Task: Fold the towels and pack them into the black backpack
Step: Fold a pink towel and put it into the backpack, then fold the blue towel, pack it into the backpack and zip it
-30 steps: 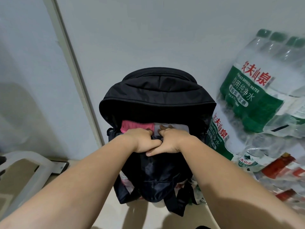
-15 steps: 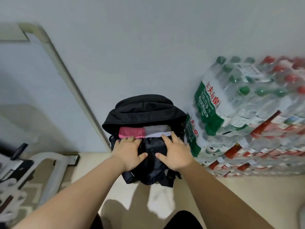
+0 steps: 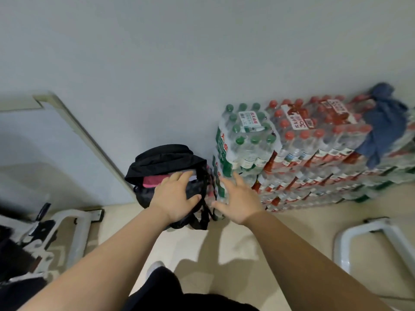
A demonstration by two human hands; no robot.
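Observation:
The black backpack [image 3: 164, 159] stands on the floor against the white wall, its top flap open. A pink towel [image 3: 151, 181] shows in the opening, with a sliver of a grey one beside it. My left hand [image 3: 177, 197] hovers over the front of the backpack with fingers spread and holds nothing; I cannot tell whether it touches the fabric. My right hand [image 3: 238, 198] is open in the air to the right of the backpack, in front of the water bottle packs, apart from the bag.
Shrink-wrapped packs of water bottles [image 3: 292, 153] are stacked right of the backpack along the wall, with a blue cloth [image 3: 381, 122] on top. White frame legs stand at left [image 3: 74, 230] and right [image 3: 368, 234]. A door frame [image 3: 89, 140] slants left of the bag.
The view has pulled back and up from the backpack. Both hands have come off the backpack's front edge and opened; the right hand has moved right, away from the bag.

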